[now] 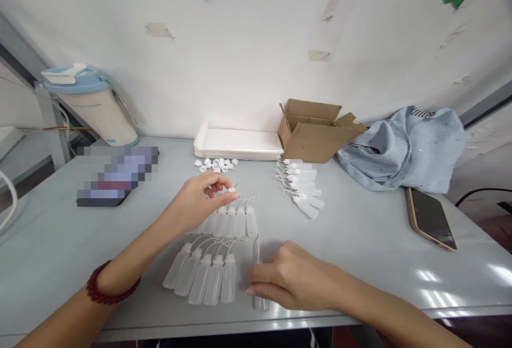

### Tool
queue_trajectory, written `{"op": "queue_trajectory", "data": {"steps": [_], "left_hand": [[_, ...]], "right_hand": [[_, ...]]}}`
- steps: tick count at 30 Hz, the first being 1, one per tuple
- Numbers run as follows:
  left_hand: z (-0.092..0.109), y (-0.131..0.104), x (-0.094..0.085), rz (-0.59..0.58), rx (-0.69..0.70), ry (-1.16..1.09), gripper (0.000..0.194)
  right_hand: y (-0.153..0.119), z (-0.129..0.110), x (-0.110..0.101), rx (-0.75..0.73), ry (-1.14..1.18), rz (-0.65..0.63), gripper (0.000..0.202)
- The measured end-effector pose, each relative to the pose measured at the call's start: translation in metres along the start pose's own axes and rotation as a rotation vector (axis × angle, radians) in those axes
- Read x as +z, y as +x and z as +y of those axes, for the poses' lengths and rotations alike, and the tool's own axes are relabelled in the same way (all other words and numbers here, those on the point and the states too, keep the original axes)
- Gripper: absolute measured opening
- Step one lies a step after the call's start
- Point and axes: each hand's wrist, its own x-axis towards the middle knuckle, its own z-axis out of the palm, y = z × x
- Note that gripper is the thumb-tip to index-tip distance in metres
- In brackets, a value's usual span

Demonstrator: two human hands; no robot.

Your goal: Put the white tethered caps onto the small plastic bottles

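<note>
My left hand pinches a small white cap with a thin dark tip, above a row of clear plastic bottles. My right hand is closed around a single clear bottle near the table's front edge; its thin strap stands up beyond my fingers. Left of that hand lie several bottles side by side with curved straps. Loose white caps are scattered behind my left hand. To the right, a group of bottles with white caps fitted lies in front of the cardboard box.
A stack of white trays and an open cardboard box stand against the wall. At left are a tumbler and a blurred-out phone-like object. At right lie a blue cloth bag and a phone.
</note>
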Motion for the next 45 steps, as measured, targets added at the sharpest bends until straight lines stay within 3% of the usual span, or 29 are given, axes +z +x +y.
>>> {"op": "queue_trajectory", "data": {"steps": [7, 16, 21, 30, 41, 45], "left_hand": [[0.008, -0.002, 0.000, -0.118, -0.092, -0.239, 0.024], [0.011, -0.009, 0.005, -0.297, -0.118, -0.378, 0.022], [0.016, -0.016, 0.012, -0.432, -0.079, -0.426, 0.025], [0.018, -0.018, 0.021, -0.386, -0.004, -0.429, 0.023], [0.018, -0.019, 0.020, -0.416, -0.011, -0.391, 0.021], [0.019, -0.018, 0.021, -0.449, -0.031, -0.407, 0.020]], "right_hand": [[-0.004, 0.001, -0.009, 0.015, 0.061, 0.003, 0.024], [-0.009, 0.009, -0.029, 0.104, 0.082, 0.263, 0.017], [-0.010, 0.010, -0.029, 0.139, 0.078, 0.301, 0.020], [-0.009, 0.006, -0.029, 0.118, 0.116, 0.177, 0.030], [-0.008, 0.009, -0.026, 0.064, 0.011, 0.254, 0.036], [-0.010, 0.009, -0.030, 0.061, 0.124, 0.277, 0.038]]}}
